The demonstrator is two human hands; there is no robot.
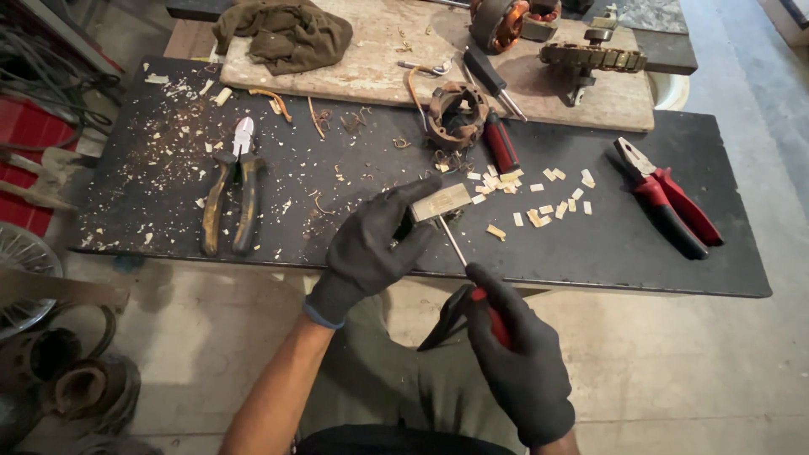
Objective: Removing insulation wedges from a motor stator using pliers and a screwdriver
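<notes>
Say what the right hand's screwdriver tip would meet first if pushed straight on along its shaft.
The right hand aims the screwdriver up-left; its tip already seems to reach the small pale block gripped by the left hand, though depth is hard to judge.

The small block [442, 202] was pale metal, rectangular and flat, lightly tilted; it sat between the thumb and the fingers of the left hand [368, 253], over the front edge of the dark bench; the screwdriver [472, 282] had a thin bright shaft and a red and black handle; its tip touched the lower side of the block, its shaft ran down and to the right, and its handle lay closed inside the gloved right hand [516, 362], just below the left one.
</notes>
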